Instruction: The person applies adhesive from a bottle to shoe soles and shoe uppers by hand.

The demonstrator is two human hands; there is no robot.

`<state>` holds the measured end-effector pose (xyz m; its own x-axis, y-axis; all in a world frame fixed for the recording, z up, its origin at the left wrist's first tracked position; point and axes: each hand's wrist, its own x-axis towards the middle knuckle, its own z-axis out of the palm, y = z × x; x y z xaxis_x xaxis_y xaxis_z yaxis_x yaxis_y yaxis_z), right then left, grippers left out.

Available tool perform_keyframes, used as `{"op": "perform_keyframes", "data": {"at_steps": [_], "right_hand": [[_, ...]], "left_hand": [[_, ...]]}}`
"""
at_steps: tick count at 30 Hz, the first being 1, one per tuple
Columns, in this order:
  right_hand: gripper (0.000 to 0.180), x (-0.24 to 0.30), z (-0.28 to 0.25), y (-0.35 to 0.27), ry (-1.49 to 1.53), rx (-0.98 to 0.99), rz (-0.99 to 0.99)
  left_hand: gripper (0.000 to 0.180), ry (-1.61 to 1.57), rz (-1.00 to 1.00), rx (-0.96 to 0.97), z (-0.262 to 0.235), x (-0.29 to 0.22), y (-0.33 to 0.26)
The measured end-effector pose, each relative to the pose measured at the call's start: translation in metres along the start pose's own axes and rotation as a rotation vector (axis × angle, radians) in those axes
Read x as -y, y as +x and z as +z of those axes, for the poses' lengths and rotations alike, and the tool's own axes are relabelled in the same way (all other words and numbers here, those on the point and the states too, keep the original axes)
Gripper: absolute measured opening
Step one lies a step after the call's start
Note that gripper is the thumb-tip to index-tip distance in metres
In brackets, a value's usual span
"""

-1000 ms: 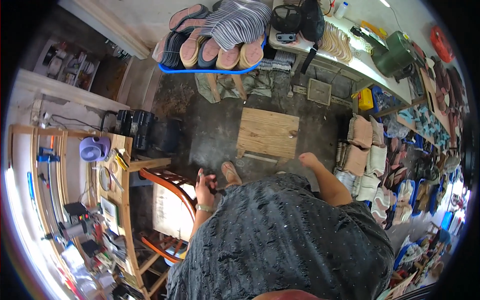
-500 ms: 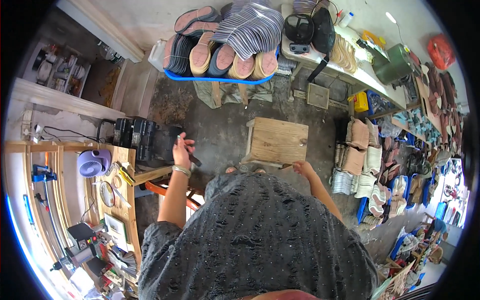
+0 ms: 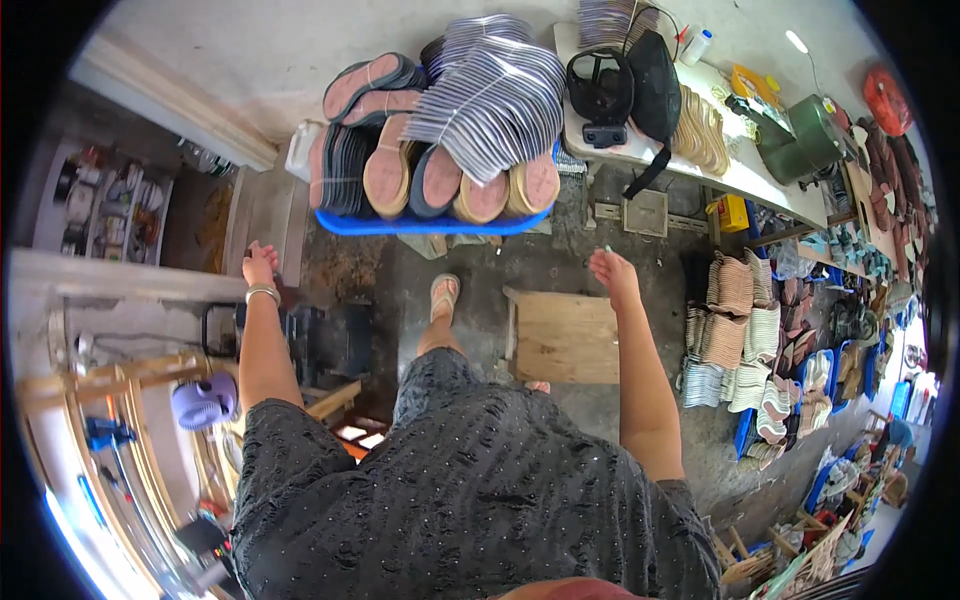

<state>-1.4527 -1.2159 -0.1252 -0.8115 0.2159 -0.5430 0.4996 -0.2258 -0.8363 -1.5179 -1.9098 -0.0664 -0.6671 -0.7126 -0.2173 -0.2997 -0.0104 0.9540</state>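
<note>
My left hand [image 3: 260,264] is stretched out at the left, with a bracelet at the wrist. Its fingers are partly curled, and a short dark piece [image 3: 287,297] shows beside the palm; its kind I cannot make out. My right hand [image 3: 614,274] reaches forward over the far right corner of a low wooden stool [image 3: 567,338], fingers loosely apart and nothing visible in them. Beyond both hands is a blue tray [image 3: 430,225], piled with stacks of shoe insoles [image 3: 490,95]. One sandalled foot [image 3: 444,296] is put forward between the arms.
A white table [image 3: 740,170] with a black bag [image 3: 652,85] and a green machine [image 3: 788,150] stands at the far right. Insole stacks [image 3: 728,310] lie on the floor to the right. Dark equipment [image 3: 345,340] and a purple fan [image 3: 203,401] are at the left.
My hands have moved apart and forward, the left one outward to the left and the right one past the stool's far edge. One foot has stepped ahead, and the tray appears nearer.
</note>
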Motion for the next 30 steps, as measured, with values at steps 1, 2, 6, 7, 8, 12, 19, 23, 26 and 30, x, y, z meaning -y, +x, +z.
{"op": "perform_keyframes", "data": {"at_steps": [1,2,6,7,8,12,19,23,26,30], "right_hand": [[0.030,0.011,0.019,0.016,-0.025,-0.032,-0.038],[0.030,0.022,0.037,0.031,-0.018,-0.057,-0.033],[0.030,0.032,0.093,0.105,-0.055,-0.185,-0.043],[0.031,0.033,0.099,0.121,-0.042,-0.208,-0.022],[0.031,0.034,0.102,0.134,-0.042,-0.232,-0.010],[0.032,0.045,0.122,0.164,-0.067,-0.252,0.038],[0.035,0.065,0.156,0.170,0.072,-0.358,0.092],[0.035,0.051,0.157,0.175,0.094,-0.479,0.034],[0.035,0.061,0.172,0.163,-0.088,-0.503,0.063],[0.039,0.056,0.204,0.126,0.021,-0.471,0.137]], "left_hand": [[0.035,0.008,-0.003,0.024,0.011,0.001,0.031],[0.035,0.033,-0.038,0.018,0.021,0.003,0.061],[0.037,0.110,-0.103,0.145,0.070,0.013,0.179],[0.039,0.116,-0.110,0.226,0.090,0.019,0.195],[0.039,0.128,-0.121,0.247,0.108,0.025,0.208],[0.039,0.149,-0.334,0.372,0.173,0.036,0.219],[0.039,-0.081,-0.558,0.537,0.201,0.004,0.207],[0.039,-0.223,-0.639,0.619,0.216,-0.005,0.218],[0.040,-0.182,-0.679,0.702,0.219,-0.001,0.245],[0.042,-0.031,-0.621,0.696,0.228,-0.009,0.264]]}}
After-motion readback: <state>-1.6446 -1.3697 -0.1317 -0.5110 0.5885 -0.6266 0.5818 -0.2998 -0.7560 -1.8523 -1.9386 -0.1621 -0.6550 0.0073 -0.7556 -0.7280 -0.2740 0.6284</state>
